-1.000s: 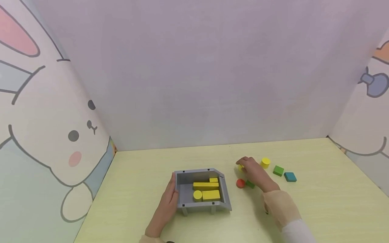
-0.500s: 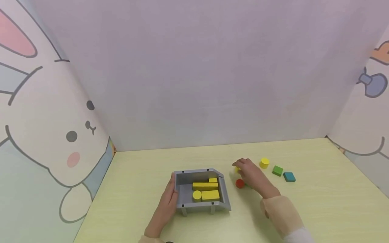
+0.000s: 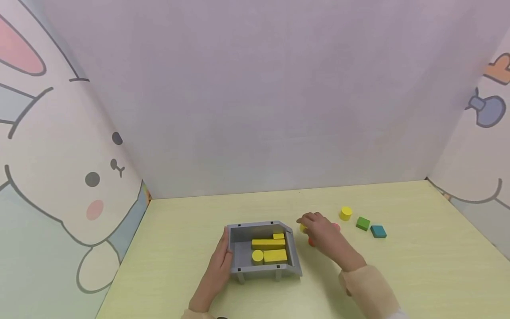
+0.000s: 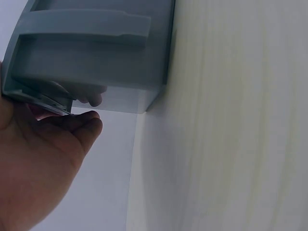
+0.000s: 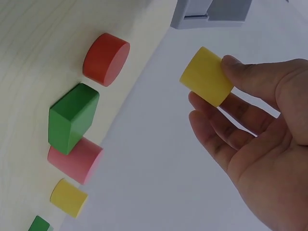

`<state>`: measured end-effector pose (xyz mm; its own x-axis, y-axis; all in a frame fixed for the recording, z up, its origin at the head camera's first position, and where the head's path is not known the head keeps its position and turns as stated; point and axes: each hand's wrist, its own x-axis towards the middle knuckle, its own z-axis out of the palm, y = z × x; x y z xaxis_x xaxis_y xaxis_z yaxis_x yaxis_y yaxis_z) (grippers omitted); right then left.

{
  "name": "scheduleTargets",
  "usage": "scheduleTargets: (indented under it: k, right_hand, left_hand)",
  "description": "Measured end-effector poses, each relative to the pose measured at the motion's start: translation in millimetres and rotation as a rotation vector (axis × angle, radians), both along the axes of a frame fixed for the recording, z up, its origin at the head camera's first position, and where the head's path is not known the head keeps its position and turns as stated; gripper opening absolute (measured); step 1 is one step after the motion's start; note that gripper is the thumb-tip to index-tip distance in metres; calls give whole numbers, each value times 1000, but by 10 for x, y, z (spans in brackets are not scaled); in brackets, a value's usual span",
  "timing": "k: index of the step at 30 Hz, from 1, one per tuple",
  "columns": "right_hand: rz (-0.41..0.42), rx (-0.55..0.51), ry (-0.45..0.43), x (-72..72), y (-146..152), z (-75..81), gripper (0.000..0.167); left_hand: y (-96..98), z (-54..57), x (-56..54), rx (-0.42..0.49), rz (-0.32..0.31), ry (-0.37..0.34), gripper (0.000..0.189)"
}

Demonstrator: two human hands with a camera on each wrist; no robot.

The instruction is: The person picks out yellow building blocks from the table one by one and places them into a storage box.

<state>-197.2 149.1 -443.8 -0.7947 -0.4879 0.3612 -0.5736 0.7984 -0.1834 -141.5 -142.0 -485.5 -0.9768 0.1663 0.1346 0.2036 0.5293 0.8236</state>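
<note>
A grey plastic storage bin (image 3: pixel 266 271) stands on the table with several yellow blocks (image 3: pixel 275 256) inside, one of them a cylinder (image 3: pixel 257 257). My left hand (image 3: pixel 217 263) grips its left end; in the left wrist view, the fingers (image 4: pixel 86 127) lie at the bin's edge. Just right of the bin, my right hand (image 3: pixel 322 232) pinches a yellow cylinder block (image 5: pixel 207 76) between thumb and fingers. Beneath that hand lie a red cylinder (image 5: pixel 106 58), a green block (image 5: pixel 72 118) and a pink cylinder (image 5: pixel 77 160), mostly hidden in the head view.
Farther right on the pale table (image 3: pixel 398 274) lie another yellow cylinder (image 3: pixel 345 213), a green block (image 3: pixel 363 223) and a teal block (image 3: pixel 378 231). A plain wall (image 3: pixel 279 110) rises behind, and printed side panels (image 3: pixel 63 159) flank the table.
My right hand has moved left toward the bin with the yellow cylinder block between its fingers, uncovering part of the pink cylinder. The left hand has stayed on the bin.
</note>
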Motion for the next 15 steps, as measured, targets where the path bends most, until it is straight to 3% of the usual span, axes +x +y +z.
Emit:
scheduleTargets:
  k: [2, 15]
  right_hand:
    - [33, -9, 40, 22, -26, 1, 31]
    - [106, -46, 54, 157, -145, -25, 30]
  left_hand:
    - [-1, 3, 3, -1, 0, -1, 56]
    - [-3, 19, 12, -3, 3, 4, 56]
